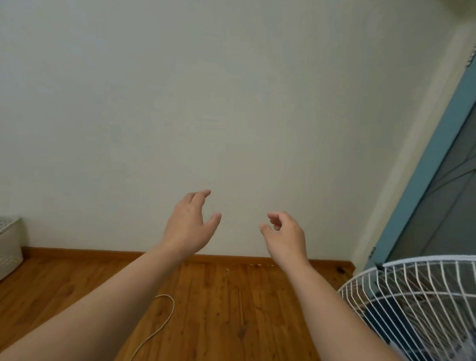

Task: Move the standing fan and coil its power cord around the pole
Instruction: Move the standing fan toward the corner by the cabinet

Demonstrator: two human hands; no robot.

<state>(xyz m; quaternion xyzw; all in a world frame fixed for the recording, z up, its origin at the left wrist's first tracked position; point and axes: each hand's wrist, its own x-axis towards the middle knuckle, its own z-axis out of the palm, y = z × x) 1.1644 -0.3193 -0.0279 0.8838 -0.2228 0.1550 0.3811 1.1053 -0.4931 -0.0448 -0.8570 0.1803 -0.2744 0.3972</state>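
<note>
A white perforated plastic basket with rounded corners stands on the wooden floor at its far left edge, against the plain pale wall. The floor is glossy reddish-brown planks with dark knots, edged by a matching skirting board. A thin white power cord lies on the planks in a loose curve, partly hidden under the left forearm. The left hand is raised before the wall, fingers relaxed and spread, holding nothing. The right hand, apart from it, has loosely curled fingers and is empty too. The standing fan shows at the floor's right edge: a round white wire grille over dark blades. A teal door frame slants behind it.
</note>
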